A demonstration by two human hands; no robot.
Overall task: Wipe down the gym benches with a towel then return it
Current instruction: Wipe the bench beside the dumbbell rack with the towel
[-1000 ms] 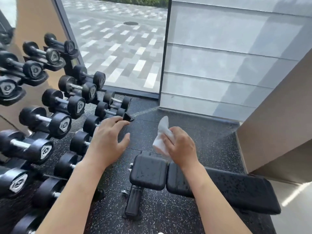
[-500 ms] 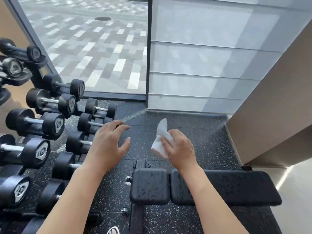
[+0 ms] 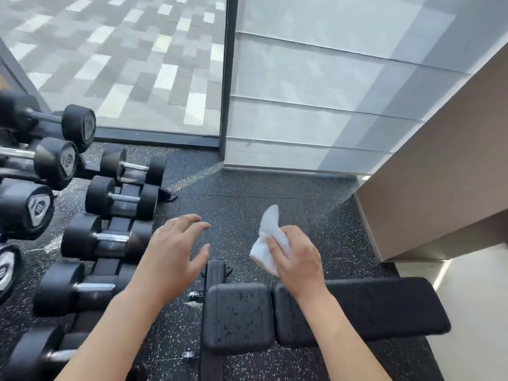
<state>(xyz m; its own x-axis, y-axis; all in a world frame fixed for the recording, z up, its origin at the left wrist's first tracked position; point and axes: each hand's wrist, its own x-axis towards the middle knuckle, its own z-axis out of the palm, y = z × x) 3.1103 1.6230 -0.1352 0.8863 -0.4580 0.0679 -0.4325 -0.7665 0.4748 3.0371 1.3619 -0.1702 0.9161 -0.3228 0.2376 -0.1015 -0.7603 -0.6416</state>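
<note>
Towel (image 3: pixel 270 240) soft white cloth; bench (image 3: pixel 384 309) matt black padding, droplet-speckled; dumbbells (image 3: pixel 118 198) matt black heads, shiny metal handles.

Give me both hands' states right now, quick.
Left hand: open, fingers spread, holding nothing, above the floor.
Right hand: closed in a grip on the white towel, above the bench.

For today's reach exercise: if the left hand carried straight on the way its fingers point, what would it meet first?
Probably nothing close: the left hand points over bare speckled floor toward the window frame. Depth is unclear.
</note>
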